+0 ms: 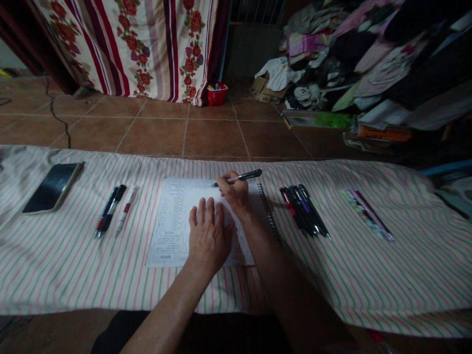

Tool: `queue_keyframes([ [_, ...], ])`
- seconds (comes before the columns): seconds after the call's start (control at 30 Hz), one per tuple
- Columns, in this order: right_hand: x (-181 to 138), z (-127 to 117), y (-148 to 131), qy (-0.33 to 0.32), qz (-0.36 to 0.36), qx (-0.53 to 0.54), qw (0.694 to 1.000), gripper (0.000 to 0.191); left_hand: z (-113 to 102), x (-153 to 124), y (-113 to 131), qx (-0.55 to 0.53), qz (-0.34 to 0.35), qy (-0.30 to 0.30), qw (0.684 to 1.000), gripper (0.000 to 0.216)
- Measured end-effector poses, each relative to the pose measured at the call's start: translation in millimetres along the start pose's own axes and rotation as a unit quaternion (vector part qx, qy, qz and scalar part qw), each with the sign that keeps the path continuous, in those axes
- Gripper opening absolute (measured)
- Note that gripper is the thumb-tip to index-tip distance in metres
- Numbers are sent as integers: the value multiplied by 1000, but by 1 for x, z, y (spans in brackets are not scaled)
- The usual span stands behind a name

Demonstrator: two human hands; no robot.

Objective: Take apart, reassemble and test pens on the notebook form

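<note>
Head view: taking the spiral-bound notebook (269, 211) as the centre of the dial, the right hand (235, 191) works near its 12 o'clock edge. Its thumb and fingers are pinched closed around a black-and-clear pen (244, 176), whose point aims toward 9 o'clock and whose black end slants toward 2. Whether the tip touches paper is too fine to tell. The left hand (209, 238) lies palm down with fingers slightly spread, gripping nothing, over the white sheet (195, 192) on the notebook. A printed sheet (166, 223) with tables and text shows along the 9 o'clock side.

As for progress, the pen is already in hand and the paper lies flat under the other palm. No handwriting can be made out on the bare part of the white sheet; with the tip so near the top, I would judge that the writing is barely begun and most of the page remains. The hands hide part of it, so some marks may be covered.

On the striped cloth (73, 275), a row of pens (305, 211) lies at 3 o'clock, a red-and-white pen (126, 211) at 9, and a smartphone (53, 189) farther out, just past 9.
</note>
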State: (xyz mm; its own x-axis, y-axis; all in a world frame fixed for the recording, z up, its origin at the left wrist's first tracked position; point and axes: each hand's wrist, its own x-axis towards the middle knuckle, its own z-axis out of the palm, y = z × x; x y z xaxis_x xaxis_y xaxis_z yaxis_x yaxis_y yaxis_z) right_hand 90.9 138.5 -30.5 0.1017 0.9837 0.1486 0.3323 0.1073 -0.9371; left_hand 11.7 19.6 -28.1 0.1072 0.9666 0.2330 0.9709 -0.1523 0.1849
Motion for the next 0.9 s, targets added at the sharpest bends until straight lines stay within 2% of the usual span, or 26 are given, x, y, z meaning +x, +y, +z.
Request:
queue_keyframes([
  [0.23, -1, 0, -3, 9, -42, -52, 998, 15, 3, -1, -2, 4, 5, 18, 1000, 48],
  [0.63, 0, 4, 2, 7, -82, -129, 988, 13, 2, -1, -1, 2, 3, -1, 1000, 50],
  [0.77, -1, 3, 2, -3, -73, -110, 991, 13, 1, 0, -1, 0, 3, -5, 1000, 50],
  [0.9, 1, 1, 3, 9, -34, -57, 998, 14, 0, 0, -1, 0, 3, -6, 1000, 50],
])
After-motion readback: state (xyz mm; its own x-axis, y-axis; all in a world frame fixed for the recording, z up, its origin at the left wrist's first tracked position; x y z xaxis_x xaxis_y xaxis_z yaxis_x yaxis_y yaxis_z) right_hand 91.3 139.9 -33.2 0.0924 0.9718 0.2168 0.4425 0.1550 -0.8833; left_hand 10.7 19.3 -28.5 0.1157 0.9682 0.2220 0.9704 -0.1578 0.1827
